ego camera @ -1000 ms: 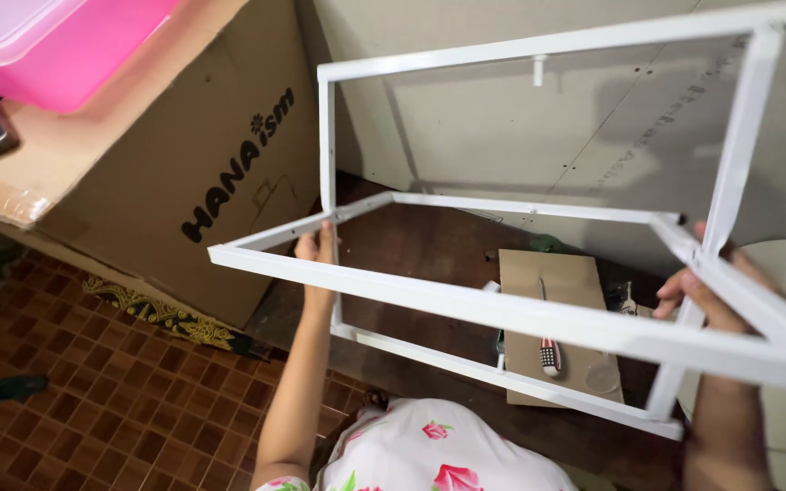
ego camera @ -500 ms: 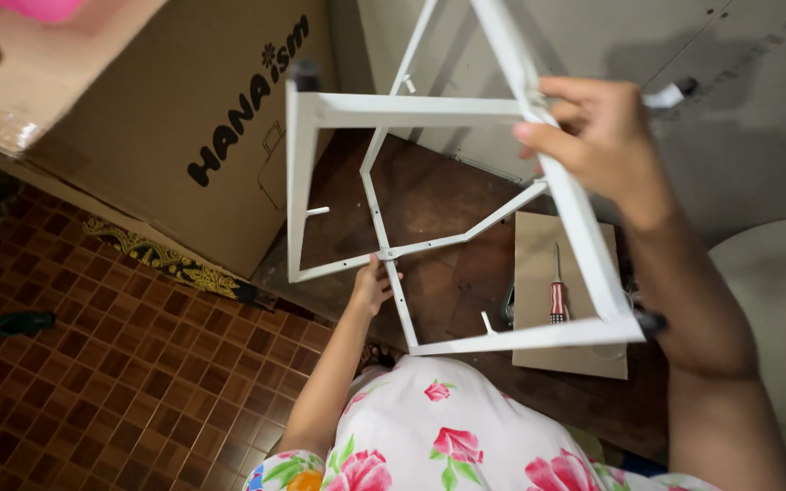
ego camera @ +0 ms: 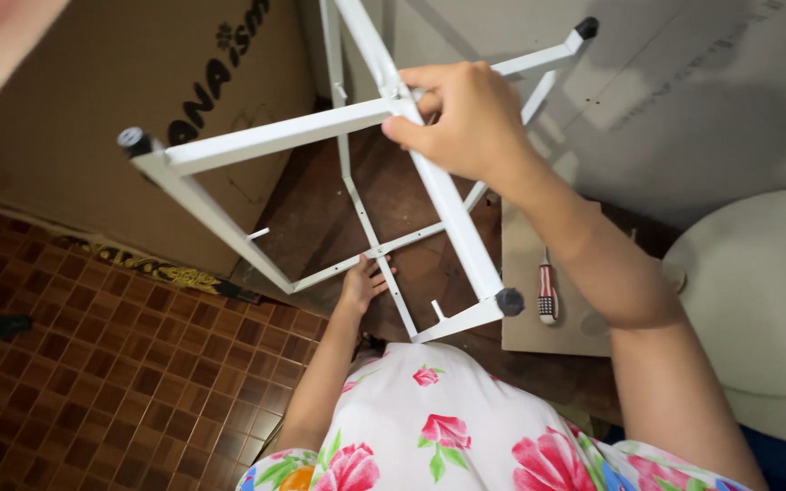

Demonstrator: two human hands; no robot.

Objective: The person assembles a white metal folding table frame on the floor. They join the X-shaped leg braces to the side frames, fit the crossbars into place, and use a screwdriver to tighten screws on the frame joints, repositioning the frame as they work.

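The white metal frame (ego camera: 357,182), already joined and fitted with black feet, filled the centre. The right hand (ego camera: 461,114) gripped an upper bar; the left hand (ego camera: 361,282) clasped a lower one. A screwdriver (ego camera: 548,291) lay unused at lower right.

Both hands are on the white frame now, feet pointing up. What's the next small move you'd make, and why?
Probably lower the white metal frame until it rests on the floor. The right hand grips an upper bar, the left hand steadies a low joint, and the frame hangs tilted with its black foot caps upward. The screwdriver lies on cardboard beside it.
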